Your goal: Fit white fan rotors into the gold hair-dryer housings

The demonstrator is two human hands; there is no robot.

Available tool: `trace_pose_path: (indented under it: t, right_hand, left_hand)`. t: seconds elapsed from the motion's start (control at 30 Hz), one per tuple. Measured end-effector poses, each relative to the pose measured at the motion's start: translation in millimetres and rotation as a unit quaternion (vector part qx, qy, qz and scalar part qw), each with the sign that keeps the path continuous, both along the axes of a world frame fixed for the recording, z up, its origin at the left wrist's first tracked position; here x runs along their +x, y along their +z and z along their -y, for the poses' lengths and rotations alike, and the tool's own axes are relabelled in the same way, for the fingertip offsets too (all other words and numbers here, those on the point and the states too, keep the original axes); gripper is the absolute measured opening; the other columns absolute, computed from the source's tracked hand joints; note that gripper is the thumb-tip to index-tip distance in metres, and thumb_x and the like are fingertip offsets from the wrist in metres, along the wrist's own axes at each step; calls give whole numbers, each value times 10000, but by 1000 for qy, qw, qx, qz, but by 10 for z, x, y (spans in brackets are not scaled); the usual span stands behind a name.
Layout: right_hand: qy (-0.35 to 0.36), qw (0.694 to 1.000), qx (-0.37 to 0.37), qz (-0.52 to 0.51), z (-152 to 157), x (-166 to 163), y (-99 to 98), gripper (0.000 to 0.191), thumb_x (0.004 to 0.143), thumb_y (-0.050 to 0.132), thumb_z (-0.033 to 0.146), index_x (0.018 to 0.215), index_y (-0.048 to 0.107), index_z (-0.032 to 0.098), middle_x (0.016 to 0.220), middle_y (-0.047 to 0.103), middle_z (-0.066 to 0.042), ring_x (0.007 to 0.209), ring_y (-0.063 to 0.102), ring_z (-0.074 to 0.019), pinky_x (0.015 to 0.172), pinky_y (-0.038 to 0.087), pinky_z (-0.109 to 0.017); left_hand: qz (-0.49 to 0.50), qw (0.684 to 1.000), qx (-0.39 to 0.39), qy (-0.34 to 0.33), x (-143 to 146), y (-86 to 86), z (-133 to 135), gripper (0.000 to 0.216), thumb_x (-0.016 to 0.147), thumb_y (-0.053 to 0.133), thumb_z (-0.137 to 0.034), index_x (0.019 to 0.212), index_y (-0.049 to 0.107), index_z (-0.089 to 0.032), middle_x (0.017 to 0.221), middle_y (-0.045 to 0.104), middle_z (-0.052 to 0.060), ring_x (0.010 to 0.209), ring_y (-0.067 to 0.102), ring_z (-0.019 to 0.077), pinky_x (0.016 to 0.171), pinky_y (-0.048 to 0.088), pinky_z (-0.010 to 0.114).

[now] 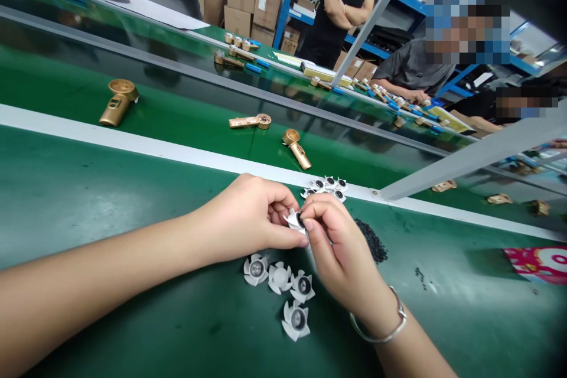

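Note:
My left hand [261, 212] is closed on a small white fan blade wheel [293, 220], held above the green bench. My right hand [339, 242] pinches at the dark hub of the same wheel with thumb and forefinger; whether a small part sits between those fingertips is hidden. Below the hands lie several loose fan wheels [295, 320], most with the hollow hub facing up. Behind my right hand, more fan wheels [329, 182] with black centres are grouped by the white rail. A pile of tiny black pieces [371, 241] spreads just right of my right hand.
Gold handheld fan bodies [119, 101] lie on the green conveyor belt [186, 124] beyond the white rail [177, 150]. A slanted metal post [469, 153] rises at right. A pink packet [538, 264] lies at the right edge. Several people are across the line.

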State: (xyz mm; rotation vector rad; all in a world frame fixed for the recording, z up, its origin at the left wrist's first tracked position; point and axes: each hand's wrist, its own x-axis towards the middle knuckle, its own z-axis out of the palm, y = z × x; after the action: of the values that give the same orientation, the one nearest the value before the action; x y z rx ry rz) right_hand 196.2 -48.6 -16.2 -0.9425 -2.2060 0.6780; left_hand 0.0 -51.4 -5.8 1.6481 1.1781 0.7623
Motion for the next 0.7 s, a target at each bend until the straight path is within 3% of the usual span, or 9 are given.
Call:
trace_pose_path:
  t: [0.17,0.27,0.33,0.43,0.5,0.57,0.7]
  right_hand:
    - [39,997,62,17,21,102,8,316,939,496,70,1189,597,235,1121,545,-68,1039,561,-174,898,476,-337]
    - [30,995,86,47,-135,85,93,207,932,531,120,1071,644,224,1113,564,-77,1042,574,-193,895,493,-348]
    - [-12,990,102,99,-429,-56,172,99,930,546,164,954,639,188,1056,597,-87,1010,595,-205,890,504,-354]
    - [-45,975,112,187,-1131,-536,246,147,895,606,171,1035,630,130,1057,639,-115,1036,605,-233,936,501,-379]
    - [-36,968,104,226,-1644,-989,230,366,870,669,183,1219,589,107,1242,606,-153,1155,577,-262,1014,471,-423]
    - [-27,959,84,269,-2065,-1455,168,421,909,668,268,1298,557,150,1342,564,-130,1181,579,-273,989,494,-482]
    - [-8,941,51,334,-2427,-2069,65,330,961,616,347,1243,600,176,1246,625,-91,1045,648,-224,876,562,-432]
  left_hand:
    - [44,998,-39,36,-53,-69,-77,274,670,827,-385,827,716,-190,740,723,-2,714,680,183,663,527,282]
    - [93,994,-57,23,-124,-153,-194,299,646,843,-365,826,695,-178,738,692,4,721,656,184,647,502,281]
    - [120,991,-56,25,-187,-236,-294,311,622,852,-328,813,662,-173,765,659,2,727,631,173,641,486,273]
    - [164,984,-52,39,-297,-374,-435,348,615,833,-260,813,558,-182,930,651,15,769,630,152,681,496,273]
    - [201,977,-61,41,-366,-453,-498,370,649,796,-246,836,480,-198,991,660,26,789,644,143,708,505,281]
    - [228,970,-73,35,-427,-510,-535,381,667,775,-232,854,444,-208,965,675,25,781,647,139,709,504,284]
    - [246,965,-82,27,-504,-547,-559,398,650,814,-241,842,467,-202,785,638,-19,663,588,114,631,458,255]
